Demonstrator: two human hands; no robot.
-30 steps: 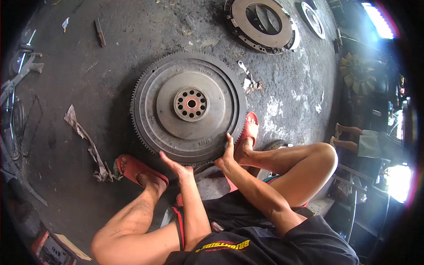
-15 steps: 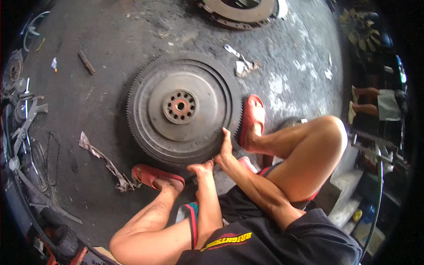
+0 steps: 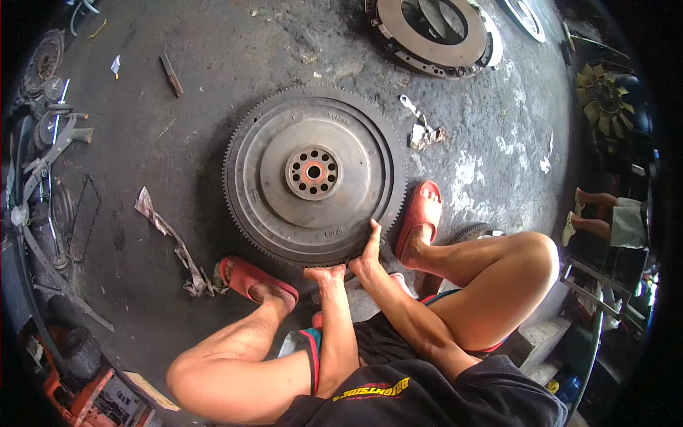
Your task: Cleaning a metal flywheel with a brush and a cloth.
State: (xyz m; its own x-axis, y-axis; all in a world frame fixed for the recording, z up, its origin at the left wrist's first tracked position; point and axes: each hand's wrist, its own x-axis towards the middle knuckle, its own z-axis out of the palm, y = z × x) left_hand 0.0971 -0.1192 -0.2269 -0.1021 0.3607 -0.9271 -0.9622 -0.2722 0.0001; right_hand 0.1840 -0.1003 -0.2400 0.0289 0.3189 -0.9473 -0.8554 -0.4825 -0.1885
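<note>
A large round flywheel (image 3: 284, 153) with a toothed rim and a ring of holes round its hub is in front of me, between my feet. My left hand (image 3: 325, 272) is at its near rim, the fingers curled at the edge and partly hidden. Just to the right, my right hand (image 3: 366, 256) grips the same rim. Its thumb is stretched up over the flywheel's face, while the other fingers are out of sight below the edge.
A clutch pressure plate (image 3: 380, 30) lies at the far right. Near it are a spanner (image 3: 408, 104) and a crumpled rag (image 3: 428, 136). A rusty metal bar (image 3: 171, 73) and a twisted cloth strip (image 3: 167, 231) lie leftward. Another person's legs (image 3: 596, 213) show at right, below a fan (image 3: 603, 97).
The view has shifted, so more of the pressure plate shows and the flywheel appears farther right. Both hands stay at the flywheel's near rim.
</note>
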